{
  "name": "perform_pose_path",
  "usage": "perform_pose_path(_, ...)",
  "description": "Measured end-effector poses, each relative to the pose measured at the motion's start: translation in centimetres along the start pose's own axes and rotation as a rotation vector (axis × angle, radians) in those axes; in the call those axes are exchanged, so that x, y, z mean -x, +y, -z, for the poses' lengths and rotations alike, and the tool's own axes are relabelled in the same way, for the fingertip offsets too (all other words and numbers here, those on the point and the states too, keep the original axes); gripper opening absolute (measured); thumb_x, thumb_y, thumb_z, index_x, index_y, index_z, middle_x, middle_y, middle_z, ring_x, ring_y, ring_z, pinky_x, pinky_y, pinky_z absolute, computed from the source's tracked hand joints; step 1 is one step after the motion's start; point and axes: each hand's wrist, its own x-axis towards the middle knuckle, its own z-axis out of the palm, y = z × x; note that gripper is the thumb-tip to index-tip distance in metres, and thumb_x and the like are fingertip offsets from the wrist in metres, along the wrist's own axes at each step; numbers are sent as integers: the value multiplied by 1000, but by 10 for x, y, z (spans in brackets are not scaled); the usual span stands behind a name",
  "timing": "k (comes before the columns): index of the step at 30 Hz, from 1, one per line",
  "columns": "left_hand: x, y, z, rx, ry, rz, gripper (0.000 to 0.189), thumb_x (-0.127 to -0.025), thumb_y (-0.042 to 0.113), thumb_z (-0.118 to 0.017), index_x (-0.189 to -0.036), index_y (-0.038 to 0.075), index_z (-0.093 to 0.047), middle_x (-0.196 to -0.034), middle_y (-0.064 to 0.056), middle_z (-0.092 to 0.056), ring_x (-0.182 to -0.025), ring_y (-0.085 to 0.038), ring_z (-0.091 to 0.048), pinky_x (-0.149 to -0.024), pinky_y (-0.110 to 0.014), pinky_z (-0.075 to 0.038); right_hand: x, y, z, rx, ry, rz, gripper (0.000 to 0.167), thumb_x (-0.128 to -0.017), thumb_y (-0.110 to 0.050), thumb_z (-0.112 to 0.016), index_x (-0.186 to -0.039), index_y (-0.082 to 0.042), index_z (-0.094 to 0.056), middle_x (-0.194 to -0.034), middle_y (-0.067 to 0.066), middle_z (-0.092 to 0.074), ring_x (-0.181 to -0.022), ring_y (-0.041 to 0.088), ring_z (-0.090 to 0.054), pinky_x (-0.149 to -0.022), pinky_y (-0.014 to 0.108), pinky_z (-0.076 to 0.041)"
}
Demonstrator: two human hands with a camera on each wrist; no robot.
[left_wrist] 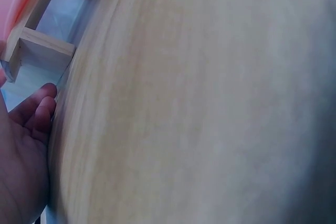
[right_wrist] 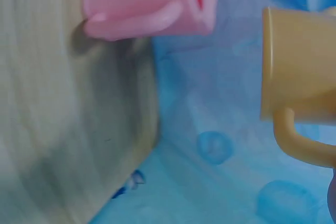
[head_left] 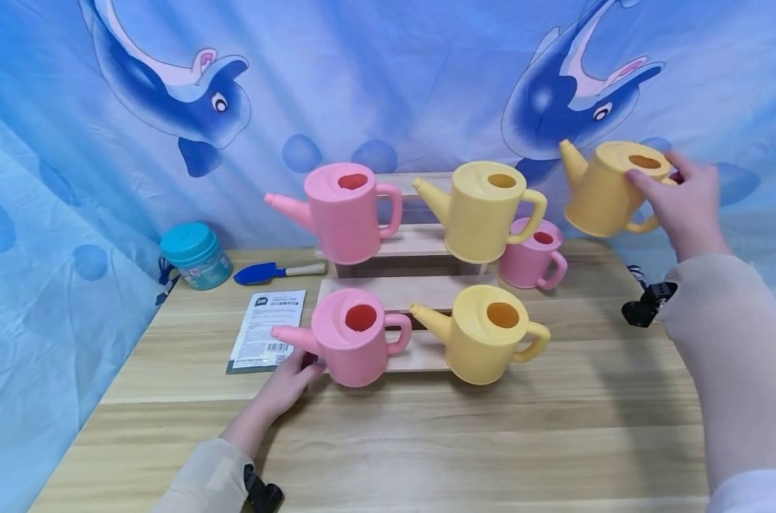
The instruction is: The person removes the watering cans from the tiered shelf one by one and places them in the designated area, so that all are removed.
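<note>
My right hand (head_left: 685,206) holds a yellow watering can (head_left: 608,189) in the air at the right, gripping it near its handle; in the right wrist view that can (right_wrist: 299,66) shows at the right edge. My left hand (head_left: 291,385) rests on the table at the left front corner of the wooden rack (head_left: 413,292), below the spout of a pink watering can (head_left: 355,349). In the left wrist view its fingers (left_wrist: 44,111) are loosely bent beside the rack's end. Beside that pink can is a yellow watering can (head_left: 484,335). The upper tier bears another pink can (head_left: 345,214) and yellow can (head_left: 484,214).
Behind the rack's right side, a pink watering can (head_left: 531,256) stands on the table (head_left: 426,442). To the left are a teal jar (head_left: 197,256), a blue-bladed trowel (head_left: 278,272) and a printed packet (head_left: 268,331). A blue dolphin-print curtain (head_left: 388,85) hangs behind.
</note>
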Motion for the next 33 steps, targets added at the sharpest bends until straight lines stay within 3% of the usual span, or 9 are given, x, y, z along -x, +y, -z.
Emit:
perform_pose_path(9,0,2,0,1,11,10,40,-93,29,-53,-130,15,-44,-126,-8,-53,-114,-23,-49,-99,-47,-36,5,59,-17,-48,53,-43,95,-77,-61,-57,-150,-25,-9,-134,5,-10,-120,13,-29,-101,31,-31)
perform_pose_path(15,0,0,-1,-12,6,21,40,-93,31,-53,-129,16,-44,-125,-8,-53,-113,-23,-49,-99,-48,-36,11,92,-33,-16,51,-88,99,-77,-63,-55,-150,-18,-6,-136,14,-7,-124,25,-27,-99,37,-34)
perform_pose_path(22,1,1,-1,-10,16,24,40,-92,29,-54,-130,17,-44,-125,-8,-54,-113,-24,-49,-99,-49,-36,17,115,-52,-23,31,-126,99,-80,-62,-54,-150,-15,-4,-143,19,0,-136,36,-15,-107,46,-26)
perform_pose_path(27,1,1,-1,5,5,24,43,-93,31,-53,-132,18,-42,-130,-9,-51,-118,-25,-47,-101,-50,-34,18,126,-59,9,54,-122,96,-82,-63,-51,-151,-14,-5,-143,22,-2,-134,39,-17,-107,49,-24)
perform_pose_path(33,1,3,-1,18,9,26,42,-92,29,-54,-131,18,-43,-126,-8,-53,-112,-23,-48,-99,-48,-36,11,135,-62,29,46,-101,96,-83,-62,-50,-151,-10,-8,-141,25,-6,-130,43,-22,-104,53,-28)
